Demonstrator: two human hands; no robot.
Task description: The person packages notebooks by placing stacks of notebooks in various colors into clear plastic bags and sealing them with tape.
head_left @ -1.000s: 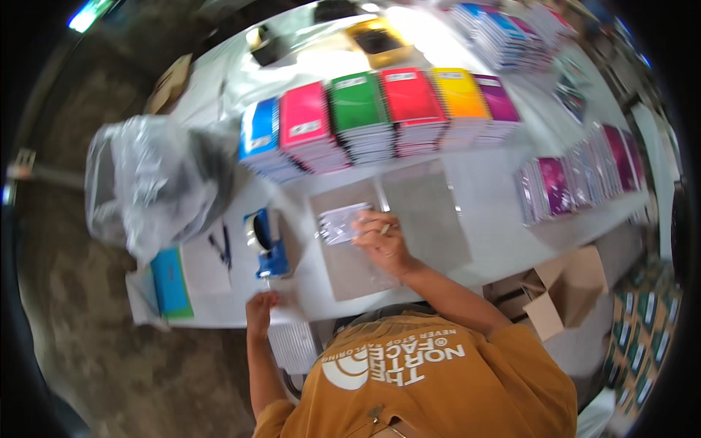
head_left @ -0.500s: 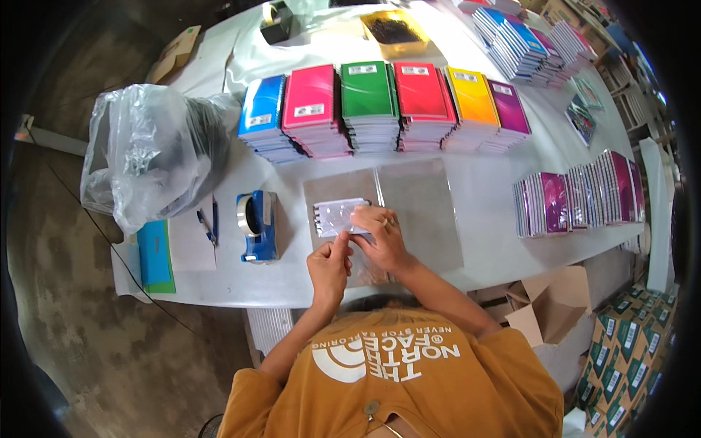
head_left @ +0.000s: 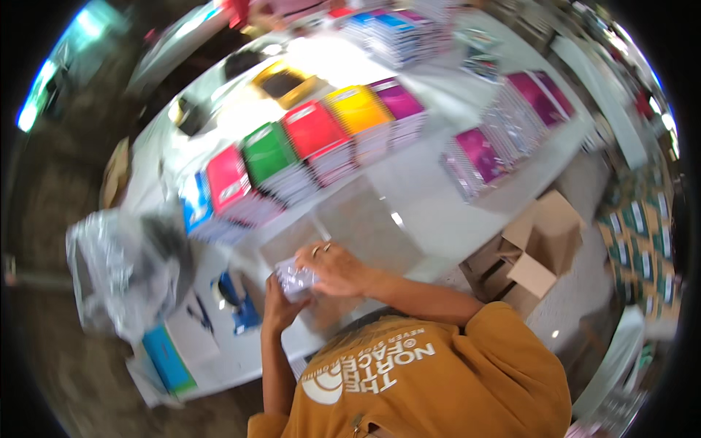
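Note:
A small spiral notebook pack, pale side up and in shiny clear plastic wrap, is between my hands. My left hand is closed around its left end, thumb up along the edge. Over the far right part of the pack lies my right hand, fingers bent down onto it, with rings on the fingers. Motion blur and the hand itself hide the right fingertips. Under the hands is a grey board with a glossy clear surface. Beyond it stand stacks of notebooks in blue, pink, green, red, yellow and purple.
A blue tape dispenser and a clear plastic bag stand at left, near pens. Purple wrapped notebooks stand in a row at right. Past the table's edge is an open carton. Someone in pink is across the table.
The whole view has swung and tilted. My left hand has shifted from the pack's near edge to its left end. The pack now sits over the board's left part, turned at an angle.

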